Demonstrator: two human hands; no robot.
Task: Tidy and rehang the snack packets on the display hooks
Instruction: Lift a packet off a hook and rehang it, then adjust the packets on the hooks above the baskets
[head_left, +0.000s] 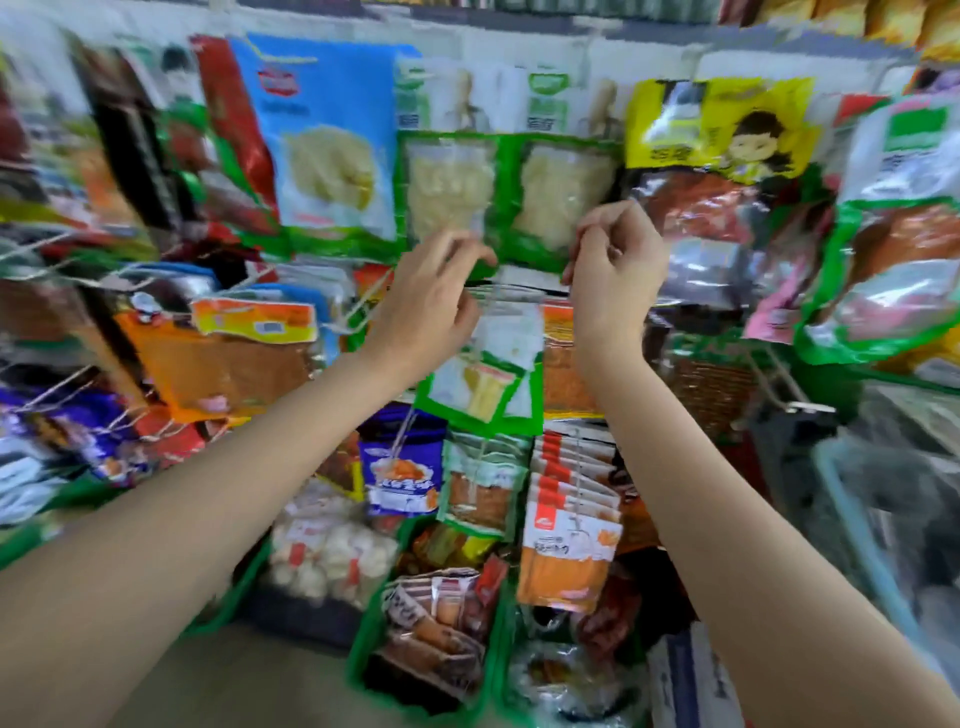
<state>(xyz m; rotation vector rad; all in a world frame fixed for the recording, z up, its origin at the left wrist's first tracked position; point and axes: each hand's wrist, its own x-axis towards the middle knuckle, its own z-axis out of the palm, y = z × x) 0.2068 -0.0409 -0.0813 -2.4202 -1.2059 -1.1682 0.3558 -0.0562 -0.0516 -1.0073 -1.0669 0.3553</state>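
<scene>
We see both arms raised toward a wall of hanging snack packets; the picture is blurred throughout. The left hand reaches to the lower edge of a green-bordered packet with pale contents, its fingers loosely curled; we cannot tell whether it grips the packet or only touches it. The right hand is closed, thumb and fingers pinched at the lower right corner of a second green-bordered packet, which hangs just beside the first. Both packets sit in the upper row, between a blue packet on the left and a yellow packet bearing a cartoon figure on the right. Between the wrists, lower down, hangs a small green-edged packet. Below it, a stack of orange packets hangs on a wire hook, above green bins holding loose snacks.
</scene>
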